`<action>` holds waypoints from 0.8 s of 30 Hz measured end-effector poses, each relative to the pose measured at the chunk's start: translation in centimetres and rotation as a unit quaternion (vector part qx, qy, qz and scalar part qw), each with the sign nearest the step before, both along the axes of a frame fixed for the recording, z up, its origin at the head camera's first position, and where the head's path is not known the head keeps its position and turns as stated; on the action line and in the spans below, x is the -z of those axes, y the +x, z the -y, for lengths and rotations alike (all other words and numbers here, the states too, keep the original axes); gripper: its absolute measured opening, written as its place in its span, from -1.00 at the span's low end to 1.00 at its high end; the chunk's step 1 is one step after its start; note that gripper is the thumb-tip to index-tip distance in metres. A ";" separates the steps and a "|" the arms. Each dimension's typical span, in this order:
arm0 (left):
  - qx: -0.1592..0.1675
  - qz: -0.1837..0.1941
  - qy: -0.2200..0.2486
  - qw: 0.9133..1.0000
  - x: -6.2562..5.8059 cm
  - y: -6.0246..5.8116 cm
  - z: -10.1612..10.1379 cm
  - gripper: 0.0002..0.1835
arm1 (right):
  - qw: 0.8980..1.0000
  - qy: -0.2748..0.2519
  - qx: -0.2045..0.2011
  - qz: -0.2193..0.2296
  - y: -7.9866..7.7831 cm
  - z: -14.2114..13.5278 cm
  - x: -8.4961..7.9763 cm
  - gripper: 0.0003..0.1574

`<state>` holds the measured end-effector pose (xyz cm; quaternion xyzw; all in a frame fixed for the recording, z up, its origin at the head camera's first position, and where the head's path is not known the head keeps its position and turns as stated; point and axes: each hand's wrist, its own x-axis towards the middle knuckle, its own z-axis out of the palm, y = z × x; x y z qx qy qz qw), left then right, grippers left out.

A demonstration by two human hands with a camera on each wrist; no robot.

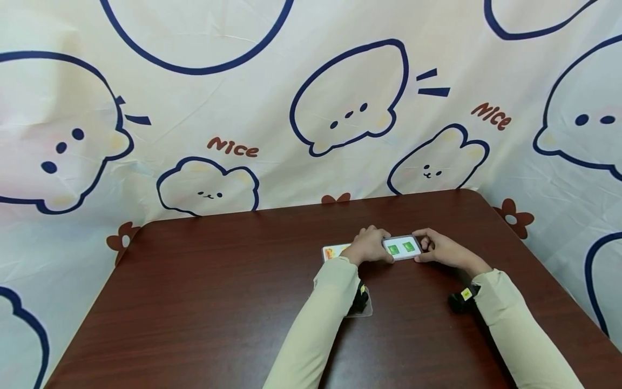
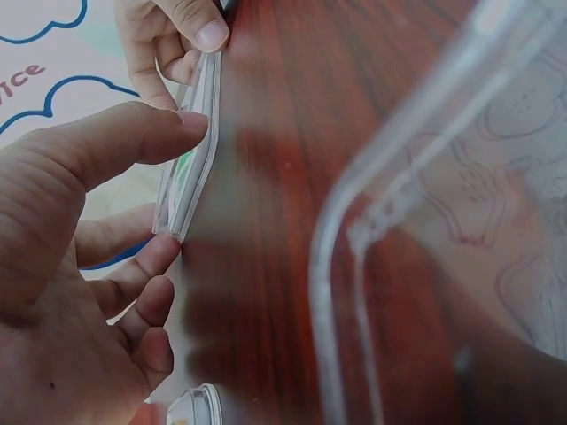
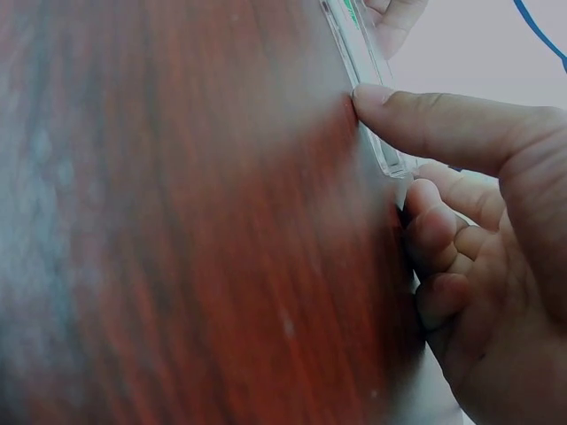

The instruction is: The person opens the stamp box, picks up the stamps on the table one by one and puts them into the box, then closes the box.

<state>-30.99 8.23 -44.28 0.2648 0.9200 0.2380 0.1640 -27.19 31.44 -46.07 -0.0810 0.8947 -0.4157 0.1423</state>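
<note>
A thin, clear-edged rectangular case (image 1: 401, 247) has a white face with two green pictures. Its left end is pinched by my left hand (image 1: 367, 246), thumb at the near edge and fingers at the far one. At the other end my right hand (image 1: 439, 249) grips the case between thumb and forefinger. In the left wrist view the case (image 2: 204, 146) shows edge-on between both hands. The right wrist view has the thumb (image 3: 434, 124) against its rim, the other fingers curled. A similar case (image 1: 332, 252) with an orange picture lies partly hidden behind my left hand.
Below my left wrist lies a transparent plastic piece (image 1: 367, 308), mostly covered by the sleeve and wrist camera; its rim (image 2: 323, 257) looms close in the left wrist view. The brown wooden table (image 1: 218, 302) meets a patterned cloth (image 1: 272, 178) at its back and sides.
</note>
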 end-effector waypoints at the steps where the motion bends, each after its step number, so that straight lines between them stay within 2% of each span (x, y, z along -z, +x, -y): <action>1: 0.001 0.001 0.001 1.000 0.0 0.0 0.0 -0.33 | 1.000 0.000 0.000 0.002 0.0 0.0 0.0 -0.12; 6: 0.003 -0.003 -0.008 1.000 0.1 -0.1 -0.2 -0.32 | 1.000 0.004 -0.001 0.004 0.0 -0.1 0.1 -0.08; 12: 0.000 -0.012 -0.018 1.000 0.2 -0.1 -0.1 -0.31 | 1.000 0.008 -0.002 -0.003 0.0 -0.1 -0.1 -0.13; 24: -0.004 0.008 -0.007 1.000 0.2 -0.2 0.1 -0.37 | 1.000 0.011 -0.001 -0.003 -0.1 -0.2 0.2 -0.13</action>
